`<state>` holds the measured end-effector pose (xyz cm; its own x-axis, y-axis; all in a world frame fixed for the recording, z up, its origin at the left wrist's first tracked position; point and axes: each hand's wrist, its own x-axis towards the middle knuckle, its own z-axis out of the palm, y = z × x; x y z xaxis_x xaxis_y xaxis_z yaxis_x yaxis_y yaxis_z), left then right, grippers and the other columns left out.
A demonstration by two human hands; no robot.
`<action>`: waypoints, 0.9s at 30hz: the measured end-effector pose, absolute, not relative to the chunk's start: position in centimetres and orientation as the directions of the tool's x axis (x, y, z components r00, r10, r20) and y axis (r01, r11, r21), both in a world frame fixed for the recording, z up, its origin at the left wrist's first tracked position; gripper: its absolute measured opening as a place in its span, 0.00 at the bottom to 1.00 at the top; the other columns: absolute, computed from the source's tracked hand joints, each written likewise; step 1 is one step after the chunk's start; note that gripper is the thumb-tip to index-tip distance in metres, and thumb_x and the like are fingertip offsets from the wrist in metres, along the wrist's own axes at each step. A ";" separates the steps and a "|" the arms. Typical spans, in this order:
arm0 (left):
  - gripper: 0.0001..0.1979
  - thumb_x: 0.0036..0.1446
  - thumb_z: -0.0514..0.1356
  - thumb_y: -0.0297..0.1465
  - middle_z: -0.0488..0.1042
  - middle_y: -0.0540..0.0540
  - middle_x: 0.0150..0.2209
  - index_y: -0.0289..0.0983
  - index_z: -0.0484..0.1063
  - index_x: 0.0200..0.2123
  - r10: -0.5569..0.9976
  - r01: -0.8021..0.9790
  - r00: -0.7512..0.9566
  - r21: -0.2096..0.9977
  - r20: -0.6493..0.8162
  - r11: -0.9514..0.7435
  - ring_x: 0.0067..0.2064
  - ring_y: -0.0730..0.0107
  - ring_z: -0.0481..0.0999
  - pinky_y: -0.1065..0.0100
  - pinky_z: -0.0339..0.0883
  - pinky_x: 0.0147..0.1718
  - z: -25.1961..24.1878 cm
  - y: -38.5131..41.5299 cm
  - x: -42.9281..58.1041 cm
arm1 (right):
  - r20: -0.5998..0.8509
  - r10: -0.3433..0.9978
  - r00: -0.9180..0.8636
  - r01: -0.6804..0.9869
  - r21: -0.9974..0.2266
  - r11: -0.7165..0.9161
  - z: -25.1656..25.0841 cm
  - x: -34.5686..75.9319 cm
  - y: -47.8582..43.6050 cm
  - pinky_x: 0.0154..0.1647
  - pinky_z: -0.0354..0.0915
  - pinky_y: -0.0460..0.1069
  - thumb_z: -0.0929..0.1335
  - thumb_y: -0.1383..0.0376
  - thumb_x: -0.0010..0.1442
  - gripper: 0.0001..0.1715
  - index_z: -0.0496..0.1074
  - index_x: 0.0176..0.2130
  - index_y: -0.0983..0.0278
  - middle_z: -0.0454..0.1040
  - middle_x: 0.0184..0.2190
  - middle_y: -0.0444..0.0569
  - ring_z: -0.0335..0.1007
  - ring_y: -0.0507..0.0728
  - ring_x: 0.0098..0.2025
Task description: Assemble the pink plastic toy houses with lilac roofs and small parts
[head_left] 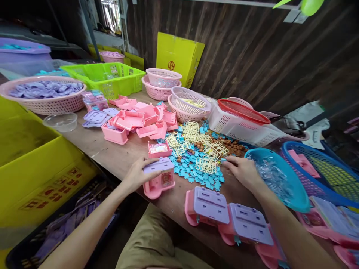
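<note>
My left hand (pixel 139 172) grips a pink toy box with a lilac top (pixel 162 175) near the table's front edge, thumb and fingers on either side of the lilac part. My right hand (pixel 243 171) pinches a small blue plastic piece (pixel 223 160) at the right side of a heap of similar blue pieces (pixel 193 172). Cream plastic frames (pixel 206 164) and brown pieces (pixel 234 146) lie on and behind that heap. Just beyond my left hand is an open pink tray (pixel 159 149) with something pale inside.
Pink box parts (pixel 131 119) are piled behind my left hand. Several lilac-topped pink boxes (pixel 211 203) line the front right edge. A blue-green basin (pixel 276 179) of clear plastic pieces stands right of my right hand. A yellow carton (pixel 36 168) stands at left.
</note>
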<state>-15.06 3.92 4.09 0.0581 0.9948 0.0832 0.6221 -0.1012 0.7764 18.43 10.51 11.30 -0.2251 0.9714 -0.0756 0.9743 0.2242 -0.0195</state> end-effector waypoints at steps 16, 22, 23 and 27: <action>0.18 0.54 0.59 0.37 0.70 0.46 0.36 0.40 0.73 0.48 0.989 0.543 -0.134 0.840 0.070 0.014 0.41 0.64 0.72 0.63 0.65 0.44 4.2 2.5 -11.9 | 0.166 0.933 -0.320 0.817 -0.450 0.360 5.0 1.5 0.3 0.24 0.49 0.47 0.62 0.69 0.57 0.11 0.71 0.27 0.66 0.74 0.20 0.48 0.66 0.53 0.21; 0.18 0.54 0.59 0.38 0.70 0.46 0.35 0.41 0.73 0.48 0.988 0.541 -0.145 0.840 0.048 0.038 0.41 0.64 0.72 0.63 0.66 0.44 4.5 2.5 -11.8 | 0.237 0.920 -0.312 0.841 -0.382 0.384 4.9 1.5 0.0 0.23 0.49 0.47 0.61 0.69 0.58 0.12 0.71 0.27 0.66 0.73 0.19 0.47 0.66 0.53 0.20; 0.18 0.54 0.59 0.38 0.70 0.46 0.35 0.41 0.73 0.48 0.988 0.548 -0.148 0.836 0.045 0.044 0.40 0.64 0.72 0.63 0.66 0.44 4.6 2.5 -11.7 | 0.246 0.917 -0.314 0.844 -0.371 0.388 4.8 1.4 0.0 0.23 0.49 0.47 0.61 0.69 0.58 0.12 0.71 0.27 0.66 0.73 0.19 0.48 0.65 0.53 0.20; 0.19 0.55 0.58 0.39 0.70 0.45 0.35 0.41 0.73 0.48 0.985 0.591 -0.172 0.803 0.028 0.081 0.39 0.64 0.73 0.63 0.66 0.43 4.8 2.6 -11.4 | 0.288 0.897 -0.336 0.851 -0.316 0.420 4.8 1.0 -0.2 0.23 0.49 0.47 0.60 0.71 0.57 0.12 0.71 0.27 0.66 0.74 0.20 0.49 0.67 0.54 0.21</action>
